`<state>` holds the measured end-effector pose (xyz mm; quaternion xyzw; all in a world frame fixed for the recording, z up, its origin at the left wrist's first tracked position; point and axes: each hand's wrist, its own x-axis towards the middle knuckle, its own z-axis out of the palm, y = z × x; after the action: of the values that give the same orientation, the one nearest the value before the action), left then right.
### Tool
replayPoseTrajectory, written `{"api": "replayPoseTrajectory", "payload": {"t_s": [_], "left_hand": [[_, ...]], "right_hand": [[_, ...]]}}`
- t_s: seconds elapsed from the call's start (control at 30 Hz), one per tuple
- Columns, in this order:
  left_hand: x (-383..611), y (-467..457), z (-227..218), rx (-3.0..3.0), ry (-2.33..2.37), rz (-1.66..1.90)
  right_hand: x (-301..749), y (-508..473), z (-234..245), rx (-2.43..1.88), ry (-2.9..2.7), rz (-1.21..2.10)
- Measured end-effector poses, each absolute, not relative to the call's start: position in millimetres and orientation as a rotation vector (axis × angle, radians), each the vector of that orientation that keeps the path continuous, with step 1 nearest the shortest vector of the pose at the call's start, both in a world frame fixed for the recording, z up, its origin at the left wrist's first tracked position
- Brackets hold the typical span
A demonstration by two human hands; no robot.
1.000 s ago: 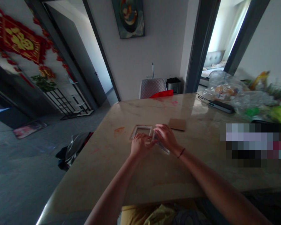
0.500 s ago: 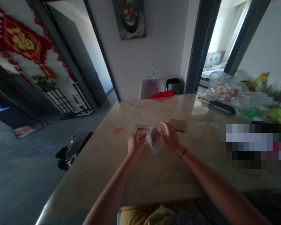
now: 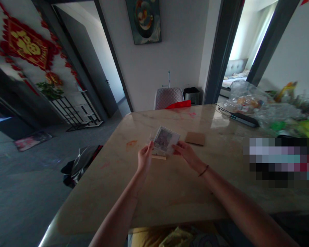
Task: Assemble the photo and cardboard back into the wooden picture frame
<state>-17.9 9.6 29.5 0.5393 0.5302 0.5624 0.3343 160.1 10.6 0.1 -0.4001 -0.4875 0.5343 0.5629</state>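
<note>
Both hands hold a small picture print [image 3: 165,139] face up above the marble table [image 3: 170,185]. My left hand [image 3: 145,159] pinches its left edge and my right hand [image 3: 185,153] pinches its right edge. Under the print lies a small wooden photo frame [image 3: 158,156], mostly hidden by the print and my hands. A brown backing board [image 3: 195,138] lies flat on the table just right of my right hand.
Plastic bags of food [image 3: 249,99] and a dark flat device [image 3: 243,119] sit at the table's far right. A padded chair [image 3: 168,97] with a red item stands behind the far edge. A dark bag [image 3: 79,164] lies on the floor at left.
The print has been lifted off the table and turned face up between both hands, over the frame. My hands have spread apart to its two edges.
</note>
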Motion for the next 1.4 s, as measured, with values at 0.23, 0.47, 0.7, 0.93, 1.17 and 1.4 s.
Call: {"api": "replayPoseTrajectory", "payload": {"t_s": [0.23,0.47,0.7,0.93,1.17,1.4], "left_hand": [[-19,18,27,1.369,1.184,1.525],[-20,6,32,2.054,1.558,1.789],[4,-11,26,2.691,1.152,1.313],[-7,2,21,2.484,1.334,1.335],[-10,4,24,2.123,1.340,1.521],[-15,10,27,1.603,1.229,1.645]], "right_hand": [[164,2,11,-0.905,-1.064,1.273],[165,8,6,-1.072,-1.049,1.169],[161,8,4,-1.039,-1.091,1.199],[159,3,12,-0.923,-1.102,1.300],[159,-3,17,-0.866,-1.164,1.351],[157,0,15,-0.871,-1.151,1.366]]}}
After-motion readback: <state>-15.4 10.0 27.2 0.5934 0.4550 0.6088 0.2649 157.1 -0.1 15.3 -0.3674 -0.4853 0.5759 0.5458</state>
